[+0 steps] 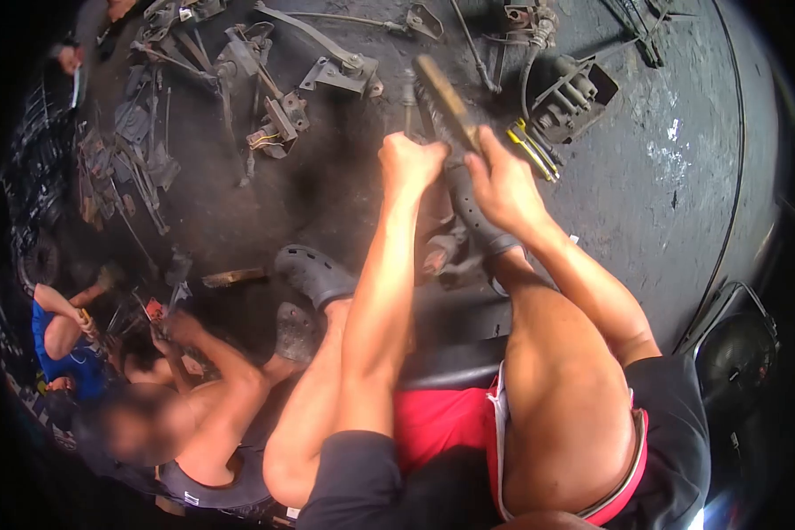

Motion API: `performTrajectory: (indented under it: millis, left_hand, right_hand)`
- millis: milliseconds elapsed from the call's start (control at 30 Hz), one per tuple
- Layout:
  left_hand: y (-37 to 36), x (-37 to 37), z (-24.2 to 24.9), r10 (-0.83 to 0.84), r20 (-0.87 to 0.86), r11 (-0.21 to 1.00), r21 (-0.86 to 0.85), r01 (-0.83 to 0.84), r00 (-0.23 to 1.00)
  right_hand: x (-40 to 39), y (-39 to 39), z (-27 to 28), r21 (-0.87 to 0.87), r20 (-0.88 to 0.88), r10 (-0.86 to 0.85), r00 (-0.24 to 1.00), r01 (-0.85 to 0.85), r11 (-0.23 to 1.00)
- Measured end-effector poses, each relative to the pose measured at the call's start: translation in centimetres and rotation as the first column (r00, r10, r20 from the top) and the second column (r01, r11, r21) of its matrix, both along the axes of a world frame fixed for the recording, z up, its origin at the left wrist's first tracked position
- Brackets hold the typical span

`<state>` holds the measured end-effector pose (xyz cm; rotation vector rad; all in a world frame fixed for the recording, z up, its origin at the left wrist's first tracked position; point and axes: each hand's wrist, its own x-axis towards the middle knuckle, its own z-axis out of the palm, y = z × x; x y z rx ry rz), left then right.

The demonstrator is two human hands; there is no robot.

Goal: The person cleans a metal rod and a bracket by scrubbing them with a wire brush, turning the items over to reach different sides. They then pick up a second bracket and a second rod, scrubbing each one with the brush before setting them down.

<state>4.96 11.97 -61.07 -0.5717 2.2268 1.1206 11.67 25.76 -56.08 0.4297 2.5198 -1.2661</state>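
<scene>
My right hand (508, 190) is closed around the lower end of a wire brush (449, 95). The brush has a long wooden back and dark bristles facing left, and it points up and away from me. Beside it, my left hand (411, 166) is closed on a dirty metal part (409, 95). A thin end of this part sticks up past my fist, and the rest runs down between my feet, partly hidden by my hand and forearm. Both hands are over the floor, near the toe of my right grey clog (475, 208).
Greasy metal assemblies (340, 72) and linkages lie across the dark floor (671, 230). A box-shaped metal housing (577, 99) is at upper right, near yellow-handled tools (532, 150). Another brush (234, 277) lies by my left clog (314, 276). Co-workers (225, 380) sit close on the left.
</scene>
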Motion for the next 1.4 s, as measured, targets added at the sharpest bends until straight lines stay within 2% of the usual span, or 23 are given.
performTrajectory:
  millis: [67,100,133,200,233,333,367,400,433,467,533,600,667,733,800,900,933,1000,1100,1167,1200,1267,1400]
  left_hand:
    - [0.3,0.6,1.2,-0.134,0.031,0.99,-0.047,0.135,0.99]
    - [0.6,0.9,1.5,-0.158,0.092,0.987,-0.017,0.16,0.983]
    - [0.6,1.6,1.5,-0.167,0.093,0.985,-0.017,0.169,0.981]
    - [0.4,1.9,1.4,-0.202,-0.051,0.973,-0.122,0.194,0.978]
    - [-0.1,1.8,1.3,-0.168,-0.047,0.98,-0.119,0.161,0.985]
    - [-0.6,1.8,2.7,-0.184,-0.043,0.972,-0.154,0.175,0.982]
    - [-0.8,2.6,1.9,-0.271,-0.062,0.936,-0.248,0.248,0.961]
    - [-0.6,3.0,2.0,-0.276,-0.063,0.937,-0.241,0.254,0.959]
    - [-0.6,3.4,2.2,-0.345,-0.112,0.916,-0.259,0.307,0.932]
    - [-0.5,3.8,2.5,-0.411,-0.154,0.891,-0.279,0.359,0.899]
    - [-1.0,3.3,2.7,-0.381,-0.119,0.902,-0.267,0.34,0.917]
    - [-2.2,1.8,2.6,-0.327,0.04,0.917,-0.226,0.328,0.944]
    - [-2.3,2.5,2.9,-0.553,-0.06,0.801,-0.311,0.511,0.831]
    - [-1.3,3.9,3.6,-0.683,-0.1,0.712,-0.315,0.628,0.724]
    - [-0.9,4.7,4.0,-0.732,-0.092,0.665,-0.309,0.68,0.675]
    - [-1.7,3.4,3.7,-0.696,-0.05,0.695,-0.299,0.654,0.716]
    - [-2.0,2.9,3.7,-0.707,-0.068,0.684,-0.319,0.656,0.704]
    - [-2.8,3.1,3.3,-0.729,-0.13,0.671,-0.329,0.664,0.672]
    - [-2.6,2.5,3.8,-0.755,-0.277,0.655,-0.366,0.661,0.595]
    - [-2.4,2.2,4.4,-0.698,-0.458,0.713,-0.373,0.594,0.551]
    - [-2.2,1.8,4.7,-0.695,-0.457,0.716,-0.368,0.594,0.555]
    - [-2.1,0.9,4.9,-0.699,-0.577,0.708,-0.479,0.518,0.422]
    - [-2.0,1.0,2.5,-0.673,-0.555,0.738,-0.462,0.492,0.488]
  right_hand:
    - [-2.0,1.1,-0.9,-0.01,0.004,-0.076,0.997,0.076,0.997]
    - [-3.3,1.7,0.2,-0.012,0.077,-0.055,0.995,0.056,0.998]
    - [-3.7,2.0,0.2,-0.011,0.064,-0.126,0.99,0.127,0.992]
    - [-4.2,2.8,1.0,-0.025,0.038,-0.131,0.991,0.132,0.991]
    - [-3.8,3.3,1.4,-0.028,0.022,-0.131,0.991,0.131,0.991]
    - [-0.6,3.8,2.7,-0.044,-0.016,-0.057,0.998,0.057,0.997]
    - [0.0,4.0,3.1,-0.026,0.013,-0.032,0.999,0.032,0.999]
    - [-0.5,4.2,4.2,-0.002,0.032,-0.014,0.999,0.014,1.0]
    - [-2.0,5.2,5.7,-0.048,0.175,0.047,0.984,-0.039,0.998]
    - [-2.5,5.3,4.9,-0.041,0.095,0.042,0.995,-0.038,0.998]
    - [-3.1,5.7,5.5,-0.058,0.132,0.101,0.986,-0.095,0.994]
    - [-1.0,6.4,6.1,-0.016,0.072,0.127,0.989,-0.126,0.992]
    - [-1.6,6.7,6.2,0.022,0.005,0.159,0.987,-0.159,0.987]
    - [-2.9,7.3,6.3,0.007,0.205,0.231,0.951,-0.238,0.971]
    - [-2.3,7.3,5.6,-0.026,0.256,0.247,0.935,-0.248,0.968]
    - [0.3,9.9,4.5,-0.185,0.157,0.089,0.984,-0.06,0.981]
    - [1.0,11.0,3.9,-0.142,0.12,-0.015,0.993,0.032,0.989]
    - [1.5,12.2,4.7,-0.194,0.246,-0.217,0.945,0.267,0.944]
    - [2.8,12.3,3.9,-0.214,0.243,-0.305,0.921,0.358,0.909]
    - [3.9,11.9,3.3,-0.242,0.317,-0.346,0.883,0.428,0.871]
    - [4.1,11.4,2.9,-0.231,0.266,-0.336,0.903,0.399,0.887]
    - [4.2,10.5,2.8,-0.249,0.326,-0.348,0.879,0.435,0.865]
    - [4.5,9.3,2.3,-0.229,0.408,-0.323,0.854,0.438,0.87]
